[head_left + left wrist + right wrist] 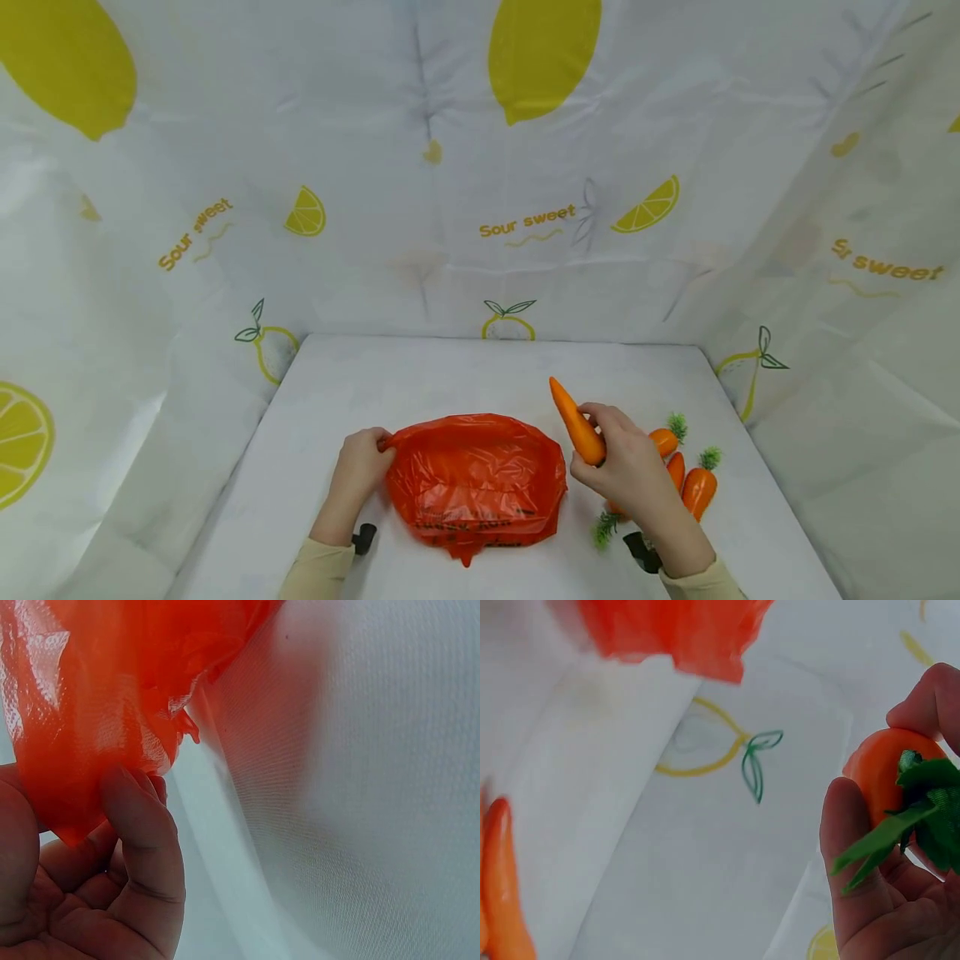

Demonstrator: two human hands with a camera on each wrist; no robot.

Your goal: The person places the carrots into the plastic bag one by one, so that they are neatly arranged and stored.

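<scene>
A red plastic bag [480,475] lies on the white table with its mouth spread wide. At its upper left edge my left hand [360,467] pinches the rim; the left wrist view shows thumb and fingers on the red film [82,742]. My right hand [626,462] grips a carrot [577,421] by its thick end, right of the bag and above the table, tip pointing up and left. In the right wrist view the green leaves [930,802] of this carrot stick out between thumb and fingers. Whether anything lies inside the bag I cannot tell.
Several more carrots [700,492] with green tops lie on the table [420,371] at the right, partly hidden by my right hand and forearm. White sheets printed with lemons [547,58] hang behind and at both sides of the table.
</scene>
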